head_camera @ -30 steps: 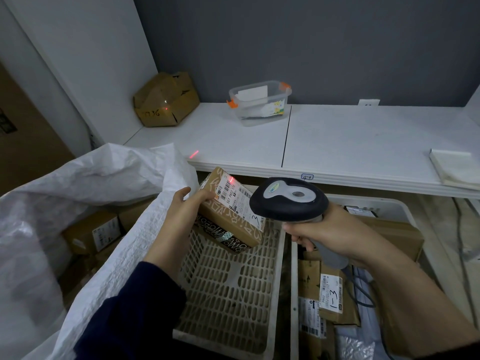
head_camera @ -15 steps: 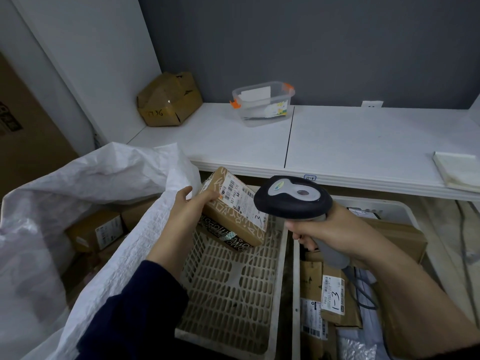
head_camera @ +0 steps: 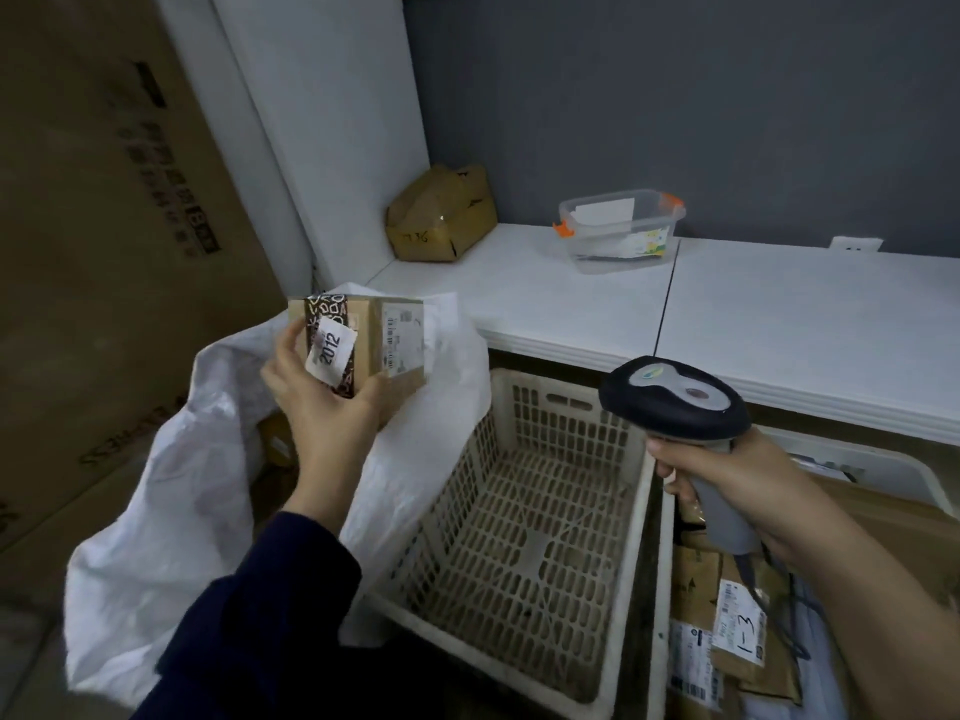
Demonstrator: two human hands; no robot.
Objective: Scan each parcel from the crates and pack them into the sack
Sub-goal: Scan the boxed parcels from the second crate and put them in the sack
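Observation:
My left hand (head_camera: 317, 392) grips a small brown cardboard parcel (head_camera: 369, 340) with patterned tape and a white "2012" sticker, held over the open mouth of the white woven sack (head_camera: 171, 537). My right hand (head_camera: 727, 475) holds a black and grey barcode scanner (head_camera: 675, 397) by its handle, above the gap between two crates. The beige slatted crate (head_camera: 524, 537) in the middle has nothing in it. The crate on the right (head_camera: 883, 475) holds several brown labelled parcels (head_camera: 737, 631). Brown boxes show dimly inside the sack.
A white counter (head_camera: 779, 314) runs behind the crates. On it sit a crumpled cardboard box (head_camera: 441, 215) in the corner and a transparent plastic tub (head_camera: 623, 228) with orange clips. A large brown carton (head_camera: 104, 241) stands at the left. The scanner cable hangs over the right crate.
My left hand has lifted the parcel out of the beige crate and carried it left over the sack, turning it. The scanner's red light is no longer on the label. The view has swung left.

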